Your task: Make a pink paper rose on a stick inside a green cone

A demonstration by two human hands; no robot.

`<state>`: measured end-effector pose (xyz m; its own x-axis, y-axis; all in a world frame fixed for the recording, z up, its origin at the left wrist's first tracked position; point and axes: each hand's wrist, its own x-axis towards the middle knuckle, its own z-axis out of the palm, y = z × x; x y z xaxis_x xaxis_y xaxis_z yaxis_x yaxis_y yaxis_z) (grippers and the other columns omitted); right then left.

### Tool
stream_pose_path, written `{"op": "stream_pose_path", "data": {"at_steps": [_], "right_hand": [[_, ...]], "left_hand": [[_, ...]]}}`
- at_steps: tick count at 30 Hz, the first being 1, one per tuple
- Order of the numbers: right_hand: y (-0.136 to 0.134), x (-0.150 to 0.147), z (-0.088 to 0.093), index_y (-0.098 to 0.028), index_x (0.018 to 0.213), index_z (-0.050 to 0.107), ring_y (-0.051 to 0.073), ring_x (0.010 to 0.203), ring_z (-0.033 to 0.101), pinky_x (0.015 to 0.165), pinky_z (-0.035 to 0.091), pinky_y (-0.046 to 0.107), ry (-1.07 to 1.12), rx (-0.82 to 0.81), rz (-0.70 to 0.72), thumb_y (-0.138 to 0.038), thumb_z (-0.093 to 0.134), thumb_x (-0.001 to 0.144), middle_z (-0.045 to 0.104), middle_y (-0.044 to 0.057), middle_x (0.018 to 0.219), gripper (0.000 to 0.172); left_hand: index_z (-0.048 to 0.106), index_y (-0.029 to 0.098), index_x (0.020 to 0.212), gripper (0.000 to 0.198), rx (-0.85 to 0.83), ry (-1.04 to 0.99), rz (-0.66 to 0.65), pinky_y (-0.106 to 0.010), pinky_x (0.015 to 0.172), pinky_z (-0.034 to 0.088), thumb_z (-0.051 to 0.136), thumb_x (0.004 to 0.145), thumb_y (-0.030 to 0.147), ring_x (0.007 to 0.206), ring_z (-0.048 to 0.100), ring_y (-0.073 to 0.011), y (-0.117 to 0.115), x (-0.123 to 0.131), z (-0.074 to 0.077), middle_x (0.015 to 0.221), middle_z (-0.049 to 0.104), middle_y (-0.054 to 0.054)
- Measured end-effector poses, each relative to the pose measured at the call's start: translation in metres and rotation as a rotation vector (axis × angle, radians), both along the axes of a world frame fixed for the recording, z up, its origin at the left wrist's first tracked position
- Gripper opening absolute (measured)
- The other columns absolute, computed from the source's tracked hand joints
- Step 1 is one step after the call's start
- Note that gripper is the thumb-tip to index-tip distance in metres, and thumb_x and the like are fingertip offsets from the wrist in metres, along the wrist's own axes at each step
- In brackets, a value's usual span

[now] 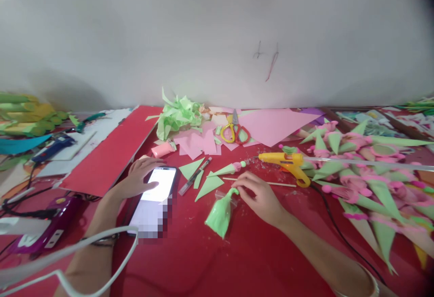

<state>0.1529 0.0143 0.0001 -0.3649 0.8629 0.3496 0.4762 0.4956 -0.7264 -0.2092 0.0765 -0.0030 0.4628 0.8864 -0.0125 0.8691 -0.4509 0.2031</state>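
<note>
My left hand reaches over the left edge of a lit smartphone, thumb above the screen and fingers apart. A cable passes in front of that wrist. My right hand has its fingertips pinched at the top of some light green modelling clay, which bulges out of a small clear bag on the red table. Between the hands lie green paper triangles, a pen and a small green paper cone with a pale green ball at its tip. A thin white stick lies behind my right hand.
A yellow glue gun with a long glue stick lies right of centre. Beyond it are heaped pink and green paper cones. Scissors, pink paper and crumpled green paper sit at the back. A purple power strip stands left.
</note>
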Motion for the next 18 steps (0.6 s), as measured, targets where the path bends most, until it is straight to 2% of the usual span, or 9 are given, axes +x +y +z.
{"op": "stream_pose_path", "data": {"at_steps": [4,7,10,13,18], "right_hand": [[0.0,0.0,0.0,-0.019,0.082,0.057,0.013,0.075,0.053,0.067,0.044,0.025,0.004,0.003,-0.009,-0.011,0.042,0.079,0.053,0.003,0.079,0.017],[0.001,0.0,0.0,-0.019,0.082,0.057,0.013,0.074,0.053,0.067,0.044,0.024,0.004,0.004,-0.009,-0.011,0.042,0.079,0.053,0.003,0.079,0.017],[0.0,0.0,0.0,-0.019,0.082,0.057,0.013,0.074,0.053,0.067,0.044,0.025,0.005,0.007,-0.009,-0.011,0.042,0.08,0.053,0.003,0.079,0.017],[0.0,0.0,0.0,-0.02,0.082,0.057,0.013,0.074,0.053,0.066,0.044,0.025,0.002,0.014,-0.007,-0.011,0.042,0.079,0.053,0.003,0.079,0.018],[0.0,-0.001,0.0,-0.02,0.082,0.057,0.013,0.074,0.053,0.066,0.044,0.025,0.0,0.02,-0.008,-0.011,0.042,0.079,0.054,0.003,0.079,0.018]], "left_hand": [[0.051,0.026,0.106,0.034,0.071,0.003,0.114,-0.037,0.095,0.023,0.038,0.078,0.039,0.111,0.036,-0.0206,0.004,0.006,-0.004,0.116,0.051,0.0],[0.056,0.025,0.096,0.03,0.125,0.002,0.174,-0.036,0.093,0.025,0.033,0.081,0.035,0.104,0.043,-0.0185,0.008,0.011,-0.006,0.107,0.057,0.0],[0.057,0.024,0.094,0.032,0.126,-0.024,0.153,-0.035,0.093,0.025,0.028,0.083,0.034,0.102,0.043,-0.0176,0.009,0.011,-0.006,0.105,0.058,0.0],[0.054,0.024,0.1,0.035,0.068,-0.061,0.124,-0.036,0.095,0.023,0.024,0.084,0.033,0.108,0.039,-0.0178,0.007,0.006,-0.004,0.11,0.055,-0.001],[0.045,0.023,0.114,0.043,-0.029,-0.064,-0.005,-0.037,0.099,0.017,0.034,0.077,0.042,0.116,0.03,-0.0213,0.003,-0.003,0.003,0.12,0.047,-0.003]]}}
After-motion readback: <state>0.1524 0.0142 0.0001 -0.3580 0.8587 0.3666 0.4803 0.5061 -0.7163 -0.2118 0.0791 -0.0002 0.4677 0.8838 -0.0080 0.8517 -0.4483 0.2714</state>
